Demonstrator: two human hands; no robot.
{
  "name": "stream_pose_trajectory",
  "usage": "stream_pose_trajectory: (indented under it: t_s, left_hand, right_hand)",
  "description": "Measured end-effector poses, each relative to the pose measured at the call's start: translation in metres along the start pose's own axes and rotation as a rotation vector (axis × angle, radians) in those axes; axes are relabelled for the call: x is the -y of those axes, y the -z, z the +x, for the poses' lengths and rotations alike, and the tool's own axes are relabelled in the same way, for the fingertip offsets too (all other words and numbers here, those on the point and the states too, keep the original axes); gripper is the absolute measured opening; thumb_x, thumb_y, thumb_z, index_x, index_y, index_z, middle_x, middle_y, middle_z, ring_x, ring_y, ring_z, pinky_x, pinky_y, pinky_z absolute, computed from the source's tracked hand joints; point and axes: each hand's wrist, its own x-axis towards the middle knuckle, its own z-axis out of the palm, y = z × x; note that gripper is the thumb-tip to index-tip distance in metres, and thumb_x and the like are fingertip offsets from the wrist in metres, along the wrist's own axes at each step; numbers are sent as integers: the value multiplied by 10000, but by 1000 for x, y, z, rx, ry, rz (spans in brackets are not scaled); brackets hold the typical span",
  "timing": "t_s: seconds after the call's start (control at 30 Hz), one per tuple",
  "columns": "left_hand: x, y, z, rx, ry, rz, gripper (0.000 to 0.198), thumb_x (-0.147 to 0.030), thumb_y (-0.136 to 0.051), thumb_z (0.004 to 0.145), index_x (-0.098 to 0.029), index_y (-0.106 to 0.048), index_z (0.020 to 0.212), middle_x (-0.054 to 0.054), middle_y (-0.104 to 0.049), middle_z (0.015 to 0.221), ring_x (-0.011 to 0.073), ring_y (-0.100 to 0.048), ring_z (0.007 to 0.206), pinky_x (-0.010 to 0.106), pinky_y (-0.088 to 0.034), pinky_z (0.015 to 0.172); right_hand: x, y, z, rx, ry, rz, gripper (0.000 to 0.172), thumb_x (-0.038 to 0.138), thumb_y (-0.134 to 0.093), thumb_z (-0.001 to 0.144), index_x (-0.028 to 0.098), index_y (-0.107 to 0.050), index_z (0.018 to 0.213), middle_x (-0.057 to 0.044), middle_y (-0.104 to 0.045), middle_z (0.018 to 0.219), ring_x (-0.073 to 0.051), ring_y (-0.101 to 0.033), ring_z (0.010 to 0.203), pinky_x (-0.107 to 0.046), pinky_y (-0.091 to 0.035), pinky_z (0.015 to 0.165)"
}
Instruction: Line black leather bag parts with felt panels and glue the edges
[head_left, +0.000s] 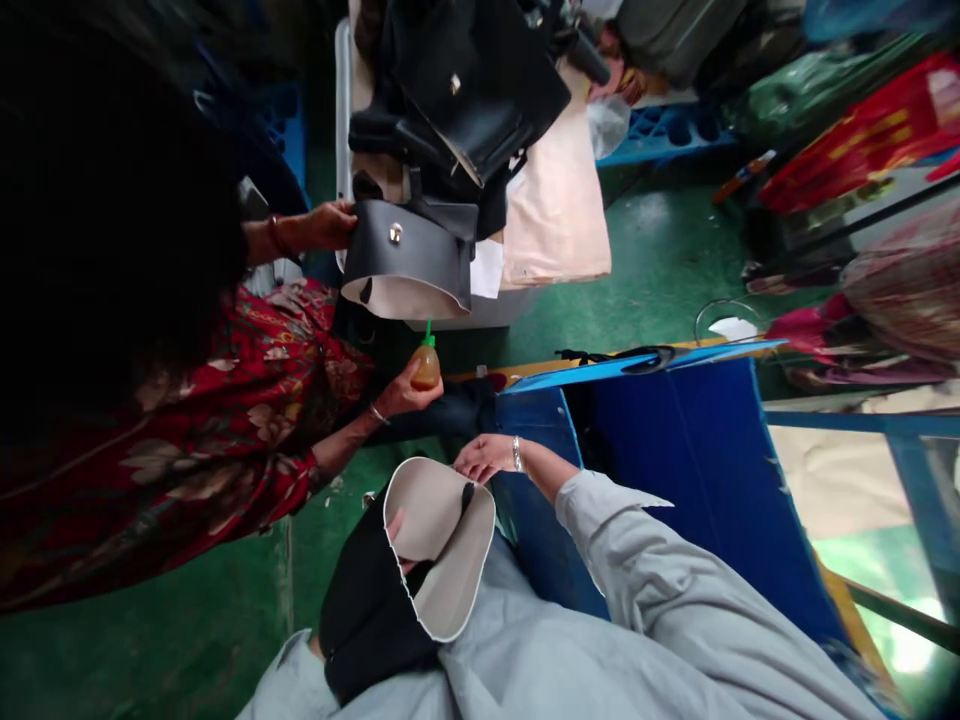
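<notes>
A black bag with a pale lining rests against my lap, its open mouth turned upward and to the right. My left hand is mostly hidden by the bag; some fingertips show against the lining, gripping its side wall. At the mouth's upper rim, my right hand has its fingers closed on the edge, with a bracelet at the wrist. A small black tab shows on the lining beside those fingers.
A co-worker in a red floral garment holds another black bag and an amber squeeze bottle with a green nozzle. Black bags are heaped on a table. Blue panels stand at my right.
</notes>
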Motion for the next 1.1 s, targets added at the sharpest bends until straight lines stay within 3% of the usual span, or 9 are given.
stream_pose_trajectory:
  t_s: [0.17, 0.3, 0.4, 0.6, 0.8, 0.93, 1.1]
  left_hand:
    - [5, 20, 23, -65, 37, -78, 257, -281, -349, 929, -161, -495, 1104, -40, -578, 809, 46, -548, 735, 167, -425, 788]
    - [5, 26, 35, -81, 39, -117, 293, -229, -386, 892, -122, -431, 1161, -52, -556, 777, 45, -563, 742, 133, -425, 779]
    - [7, 30, 40, -82, 69, -158, 289, -257, -411, 876, -142, -444, 1139, -24, -556, 777, 67, -591, 731, 135, -470, 699]
    - [4, 34, 43, -37, 326, -474, 342, -345, -449, 829, -144, -464, 1107, 11, -558, 821, 84, -622, 697, 140, -493, 552]
    - [5, 38, 45, -53, 415, -572, 395, -430, -405, 846, -112, -457, 1075, 20, -545, 827, 64, -619, 705, 118, -482, 565]
    - [5, 41, 45, -47, 398, -555, 384, -430, -390, 863, -103, -461, 1051, 20, -529, 821, 61, -621, 711, 116, -481, 581]
    - [5, 45, 45, -21, 255, -188, 362, -446, -377, 871, -125, -486, 999, 17, -525, 830, 54, -607, 728, 82, -467, 602]
  right_hand:
    - [-13, 3, -4, -5, 13, 21, 263, 285, -740, 607, 127, -668, 805, -19, -665, 696, -84, -590, 569, -194, -498, 552]
    - [-20, 1, -6, -8, 14, 23, 322, 238, -783, 530, 117, -669, 805, -7, -654, 678, -91, -597, 590, -192, -493, 569]
    - [-23, -2, -5, 0, 20, 36, 339, 202, -790, 507, 112, -668, 810, -3, -653, 681, -87, -593, 589, -192, -481, 576]
    - [-30, -14, 0, -47, 102, 110, 289, 203, -788, 515, 116, -648, 753, 53, -588, 590, -35, -489, 504, -143, -361, 475]
    - [-42, -26, 7, -122, 141, 251, 297, 282, -787, 519, 132, -611, 707, 51, -587, 583, -47, -494, 496, -164, -343, 472]
    - [-49, -29, 12, -170, 141, 329, 281, 284, -774, 526, 143, -603, 699, 55, -576, 558, -49, -489, 474, -170, -345, 469]
    - [-51, -28, 16, -211, 143, 377, 230, 245, -756, 536, 137, -615, 682, 49, -575, 546, -48, -470, 468, -172, -328, 461]
